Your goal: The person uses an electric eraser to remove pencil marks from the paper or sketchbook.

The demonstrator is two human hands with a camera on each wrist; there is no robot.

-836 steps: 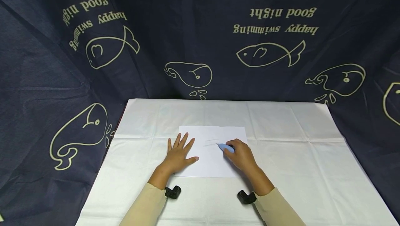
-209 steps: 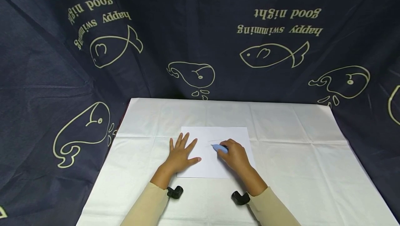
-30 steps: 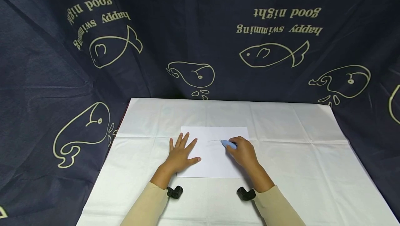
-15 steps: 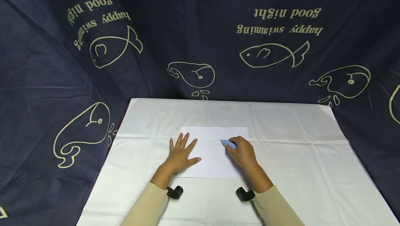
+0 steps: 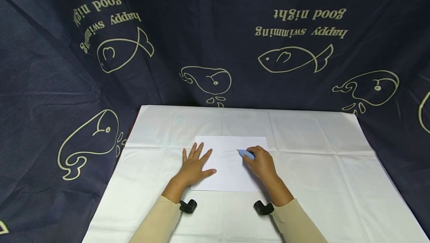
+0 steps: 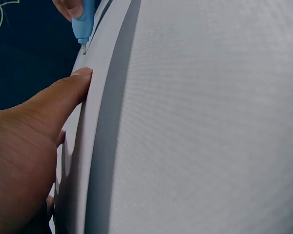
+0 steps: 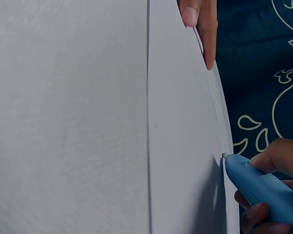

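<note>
A white sheet of paper lies on the white cloth, with a thin grey line near its upper middle and a much fainter mark below. My left hand rests flat on the sheet's left part, fingers spread. In my right hand is a light blue electric eraser, gripped between thumb and curled fingers. Its small whitish tip is right at the line's right end. The right wrist view shows the thumb on top of the eraser's body, the other fingers beneath.
White cloth covers the table, with fold creases across it. Behind stands a dark blue curtain with fish and whale drawings. Black wrist cameras sit at both cuffs.
Since 7 seconds ago my right hand has moved the eraser tip up and right from the lower line to the upper one. The lower line looks fainter. The left hand stays put.
</note>
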